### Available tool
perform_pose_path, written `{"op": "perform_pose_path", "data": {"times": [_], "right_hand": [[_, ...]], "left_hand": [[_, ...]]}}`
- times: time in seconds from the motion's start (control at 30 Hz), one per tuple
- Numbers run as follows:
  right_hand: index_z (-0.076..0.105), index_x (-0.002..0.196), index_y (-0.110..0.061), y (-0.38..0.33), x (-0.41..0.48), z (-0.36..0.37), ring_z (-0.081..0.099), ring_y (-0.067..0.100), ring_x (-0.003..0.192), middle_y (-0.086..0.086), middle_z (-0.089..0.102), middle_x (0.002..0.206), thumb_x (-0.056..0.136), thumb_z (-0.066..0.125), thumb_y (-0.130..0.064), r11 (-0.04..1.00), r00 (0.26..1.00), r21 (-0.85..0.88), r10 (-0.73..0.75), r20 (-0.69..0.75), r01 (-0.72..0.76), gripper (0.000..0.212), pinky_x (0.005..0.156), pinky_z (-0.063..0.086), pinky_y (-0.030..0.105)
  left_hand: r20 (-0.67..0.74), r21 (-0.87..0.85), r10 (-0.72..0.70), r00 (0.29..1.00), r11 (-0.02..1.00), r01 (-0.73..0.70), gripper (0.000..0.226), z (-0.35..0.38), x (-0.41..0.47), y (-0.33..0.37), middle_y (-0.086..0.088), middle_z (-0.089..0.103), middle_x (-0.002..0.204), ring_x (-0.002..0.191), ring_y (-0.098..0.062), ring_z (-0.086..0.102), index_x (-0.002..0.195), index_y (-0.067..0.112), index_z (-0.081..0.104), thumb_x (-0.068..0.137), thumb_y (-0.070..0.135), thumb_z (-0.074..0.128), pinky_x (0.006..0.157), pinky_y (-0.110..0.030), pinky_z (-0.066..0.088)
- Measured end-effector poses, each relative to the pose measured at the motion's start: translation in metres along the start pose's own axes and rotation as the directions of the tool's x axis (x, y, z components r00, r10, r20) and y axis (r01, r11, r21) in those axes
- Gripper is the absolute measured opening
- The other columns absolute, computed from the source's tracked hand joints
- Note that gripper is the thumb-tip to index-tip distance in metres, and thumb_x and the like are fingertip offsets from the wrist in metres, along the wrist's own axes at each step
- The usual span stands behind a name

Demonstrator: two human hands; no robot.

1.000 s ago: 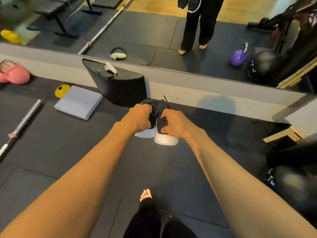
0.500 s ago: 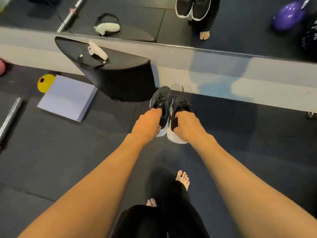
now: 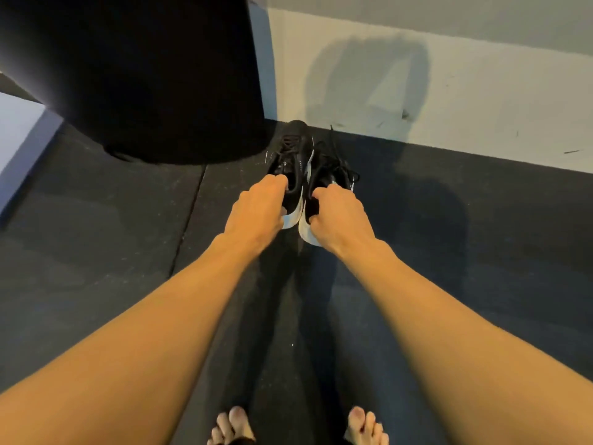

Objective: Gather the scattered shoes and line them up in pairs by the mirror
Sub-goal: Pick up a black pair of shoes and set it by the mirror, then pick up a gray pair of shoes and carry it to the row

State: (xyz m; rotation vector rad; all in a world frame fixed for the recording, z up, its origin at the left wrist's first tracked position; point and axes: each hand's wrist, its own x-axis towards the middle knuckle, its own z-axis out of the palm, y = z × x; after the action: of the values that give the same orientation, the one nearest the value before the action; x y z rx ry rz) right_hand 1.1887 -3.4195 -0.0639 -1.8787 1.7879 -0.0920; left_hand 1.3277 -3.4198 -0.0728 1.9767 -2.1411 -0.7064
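Gripping one black shoe [image 3: 292, 162] by its heel in the left hand [image 3: 256, 208], its twin [image 3: 335, 171] in the right hand [image 3: 341, 218], side by side low at the floor's [image 3: 465, 226] far edge, toes toward the wall [image 3: 487, 91]. Set down level, heels flush, sides touching, before releasing.

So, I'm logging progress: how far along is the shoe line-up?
Done: no pair seen set down. In hand: left hand grips the left shoe, right hand the right shoe, by the heels, side by side, toes toward the wall. Left: release them; other shoes are out of view.
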Motion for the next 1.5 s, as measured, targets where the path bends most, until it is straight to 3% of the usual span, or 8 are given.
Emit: {"op": "perform_pose_path", "data": {"times": [0.23,0.43,0.7,0.8,0.87,1.03,1.3,1.5], "right_hand": [[0.060,0.096,-0.008,0.037,0.063,0.059,0.053,0.031,0.092,0.009,0.055,0.097,0.087,0.056,-0.013,0.993,0.990,-0.052,-0.108,-0.092,0.103,0.011,0.069,0.044,0.039],[0.060,0.118,-0.012,0.049,0.092,0.079,0.052,0.030,0.101,0.007,0.056,0.109,0.089,0.054,-0.013,0.996,0.993,-0.044,-0.076,-0.094,0.072,0.029,0.076,0.047,0.041],[0.054,0.128,-0.015,0.056,0.102,0.085,0.047,0.029,0.115,0.006,0.051,0.121,0.093,0.054,-0.014,0.988,0.994,-0.145,-0.033,0.100,0.047,0.035,0.087,0.046,0.042],[0.048,0.130,-0.014,0.049,0.098,0.072,0.042,0.032,0.120,0.009,0.049,0.127,0.091,0.056,-0.015,0.975,0.990,-0.221,0.005,0.140,0.026,0.040,0.087,0.045,0.043],[0.049,0.130,-0.013,0.039,0.086,0.053,0.045,0.034,0.117,0.012,0.050,0.126,0.090,0.055,-0.016,0.985,0.999,-0.169,-0.020,0.036,0.026,0.041,0.085,0.045,0.044],[0.061,0.117,-0.017,-0.018,0.030,-0.034,0.058,0.028,0.099,0.006,0.063,0.111,0.090,0.054,-0.020,0.994,0.985,-0.008,-0.106,-0.137,0.106,0.028,0.074,0.042,0.032],[0.055,0.129,-0.022,-0.182,-0.093,-0.265,0.057,0.026,0.109,0.004,0.062,0.120,0.090,0.056,-0.021,0.973,0.966,-0.007,-0.228,-0.121,0.229,0.039,0.087,0.045,0.034],[0.055,0.129,-0.021,-0.318,-0.200,-0.454,0.054,0.028,0.113,0.005,0.058,0.123,0.089,0.056,-0.027,0.895,0.875,-0.063,-0.446,-0.188,0.442,0.040,0.092,0.044,0.038]], "left_hand": [[-0.067,0.049,0.052,0.996,0.998,-0.049,0.021,0.057,0.062,-0.032,-0.010,0.056,0.107,0.088,-0.037,0.058,0.105,0.013,0.047,0.088,0.009,0.057,0.067,-0.045,0.043],[0.167,0.089,0.011,0.986,0.996,-0.026,0.021,0.074,0.080,-0.049,-0.010,0.054,0.108,0.098,-0.036,0.056,0.109,0.014,0.054,0.089,0.012,0.058,0.076,-0.042,0.046],[0.199,0.159,-0.036,0.979,0.987,0.003,0.026,0.083,0.089,-0.049,-0.009,0.050,0.117,0.101,-0.033,0.056,0.116,0.014,0.057,0.090,0.013,0.059,0.079,-0.040,0.045],[0.165,0.039,-0.127,0.978,0.992,0.122,0.024,0.070,0.090,-0.042,-0.005,0.058,0.105,0.093,-0.028,0.058,0.102,0.021,0.062,0.090,0.041,0.058,0.075,-0.039,0.047],[0.050,-0.162,-0.190,0.980,0.967,0.196,0.028,0.051,0.084,-0.032,-0.003,0.063,0.093,0.085,-0.025,0.059,0.093,0.023,0.065,0.089,0.049,0.054,0.074,-0.039,0.049],[-0.212,-0.392,-0.258,0.942,0.906,0.160,0.022,-0.045,0.033,0.011,0.004,0.063,0.074,0.070,-0.015,0.061,0.082,0.022,0.065,0.091,0.038,0.052,0.062,-0.032,0.049],[-0.286,-0.051,-0.043,0.957,0.998,0.030,0.035,-0.327,-0.081,0.096,-0.008,0.064,0.106,0.099,-0.030,0.059,0.100,0.020,0.069,0.091,0.045,0.047,0.084,-0.044,0.048],[-0.378,0.097,0.015,0.926,0.995,0.024,0.034,-0.563,-0.184,0.168,-0.013,0.057,0.115,0.112,-0.036,0.050,0.109,0.020,0.065,0.093,0.044,0.046,0.090,-0.044,0.040]]}}
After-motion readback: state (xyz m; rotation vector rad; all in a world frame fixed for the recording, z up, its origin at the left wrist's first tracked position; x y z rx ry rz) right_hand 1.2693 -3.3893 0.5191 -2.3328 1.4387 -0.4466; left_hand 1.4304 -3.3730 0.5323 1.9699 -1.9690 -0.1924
